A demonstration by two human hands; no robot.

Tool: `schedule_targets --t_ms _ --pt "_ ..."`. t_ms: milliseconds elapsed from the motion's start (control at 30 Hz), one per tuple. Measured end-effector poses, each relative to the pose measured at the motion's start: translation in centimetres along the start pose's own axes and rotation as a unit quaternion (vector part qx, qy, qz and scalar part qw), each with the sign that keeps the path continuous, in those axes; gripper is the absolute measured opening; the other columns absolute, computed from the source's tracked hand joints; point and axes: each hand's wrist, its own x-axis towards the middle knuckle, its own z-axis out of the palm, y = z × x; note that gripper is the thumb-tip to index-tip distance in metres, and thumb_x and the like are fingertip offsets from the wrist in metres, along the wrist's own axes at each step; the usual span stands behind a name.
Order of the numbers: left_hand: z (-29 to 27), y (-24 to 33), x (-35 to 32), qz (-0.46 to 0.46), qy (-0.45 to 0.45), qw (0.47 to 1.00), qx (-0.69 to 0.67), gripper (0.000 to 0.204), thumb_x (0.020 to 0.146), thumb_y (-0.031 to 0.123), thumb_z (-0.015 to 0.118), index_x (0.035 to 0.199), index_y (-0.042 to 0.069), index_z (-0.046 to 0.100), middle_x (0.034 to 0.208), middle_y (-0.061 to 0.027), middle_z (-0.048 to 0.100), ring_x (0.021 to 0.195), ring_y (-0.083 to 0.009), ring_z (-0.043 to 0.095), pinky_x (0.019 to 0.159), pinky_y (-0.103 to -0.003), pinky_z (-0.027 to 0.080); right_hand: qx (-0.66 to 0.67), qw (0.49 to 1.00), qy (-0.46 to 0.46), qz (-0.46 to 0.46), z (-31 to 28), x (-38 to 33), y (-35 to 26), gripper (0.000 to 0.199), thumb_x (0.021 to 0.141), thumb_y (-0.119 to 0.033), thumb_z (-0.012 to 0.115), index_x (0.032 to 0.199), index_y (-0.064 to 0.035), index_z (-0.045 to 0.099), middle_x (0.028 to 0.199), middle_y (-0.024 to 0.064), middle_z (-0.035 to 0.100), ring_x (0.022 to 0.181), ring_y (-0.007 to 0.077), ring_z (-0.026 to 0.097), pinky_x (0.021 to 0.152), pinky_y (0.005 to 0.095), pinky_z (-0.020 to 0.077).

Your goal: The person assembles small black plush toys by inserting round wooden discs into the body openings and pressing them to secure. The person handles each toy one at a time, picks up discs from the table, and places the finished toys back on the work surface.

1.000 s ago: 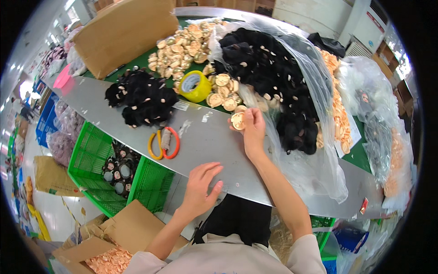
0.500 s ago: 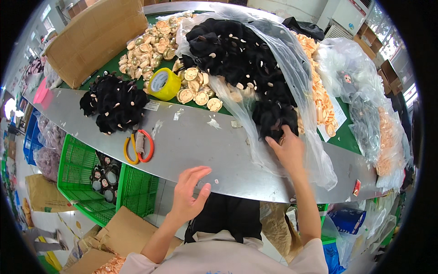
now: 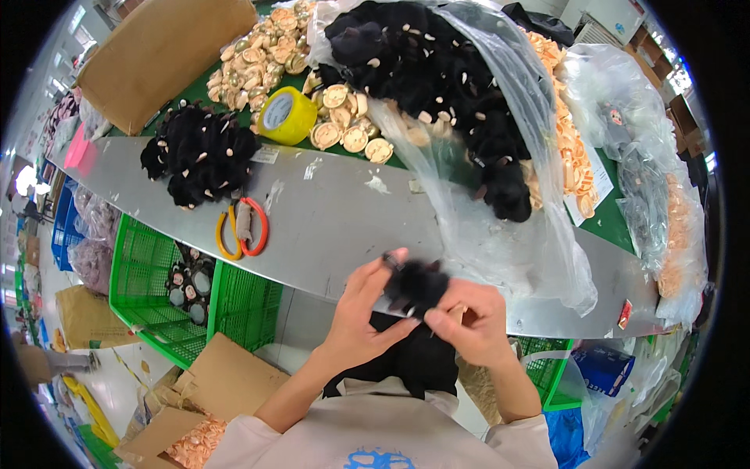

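Between my two hands, above the table's front edge, is a small black plush piece (image 3: 418, 288), blurred by motion. My left hand (image 3: 367, 309) has its fingers round the left side of it, thumb below. At its right side my right hand (image 3: 473, 319) pinches it between thumb and fingers. Farther off, a large heap of black plush pieces (image 3: 437, 78) with small pale bits spills from a clear plastic bag (image 3: 539, 86). One black plush piece (image 3: 506, 191) lies at the near end of that heap. A smaller black plush pile (image 3: 205, 152) sits on the left of the table.
Scissors (image 3: 251, 227) with orange and yellow handles lie near the metal edge (image 3: 328, 211). Beyond are yellow tape (image 3: 287, 116), round peach-coloured moulded parts (image 3: 334, 133) and a cardboard box (image 3: 168, 59). A green crate (image 3: 160, 313) stands below left. Flat peach pieces (image 3: 574, 164) lie at right.
My right hand has drawn a black plush piece out of the bag's heap, back towards me. My left hand has moved right and up to take hold of it too. The view has shifted slightly.
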Motion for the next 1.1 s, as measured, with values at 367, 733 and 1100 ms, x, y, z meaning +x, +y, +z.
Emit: schedule_targets --t_ms 367,733,1100 --pt "-0.8 1.0 -1.9 -0.173 0.035 0.941 -0.288 0.036 0.086 -0.012 0.052 0.119 -0.001 0.056 0.114 -0.0077 0.063 0.103 -0.0146 0.061 0.095 -0.029 0.048 0.048 0.991 0.064 0.109 4.0 -0.8 0.4 0.016 0.082 -0.004 0.078 0.091 -0.0003 0.065 0.071 -0.0013 0.058 0.061 0.0020 0.048 0.053 0.0179 0.0371" --pt "-2.0 -0.1 -2.7 -0.270 0.059 0.885 -0.375 0.023 0.087 -0.005 0.059 0.109 0.000 0.061 0.097 -0.0019 0.067 0.089 -0.0065 0.061 0.081 -0.023 0.049 0.173 0.976 0.057 0.119 4.2 -1.4 1.4 0.006 0.090 0.000 0.069 0.092 0.0011 0.063 0.074 -0.0030 0.057 0.063 0.0020 0.047 0.055 0.0188 0.0356" --pt "-3.5 0.3 -4.2 -0.280 0.118 0.859 -0.413 0.037 0.088 0.010 0.077 0.120 0.003 0.058 0.104 0.0046 0.058 0.097 -0.0030 0.053 0.084 -0.022 0.048 0.152 0.976 0.119 0.099 7.5 -1.2 2.2 0.013 0.092 -0.010 0.067 0.087 -0.0021 0.057 0.066 -0.0042 0.049 0.054 0.0019 0.041 0.049 0.0190 0.0282"
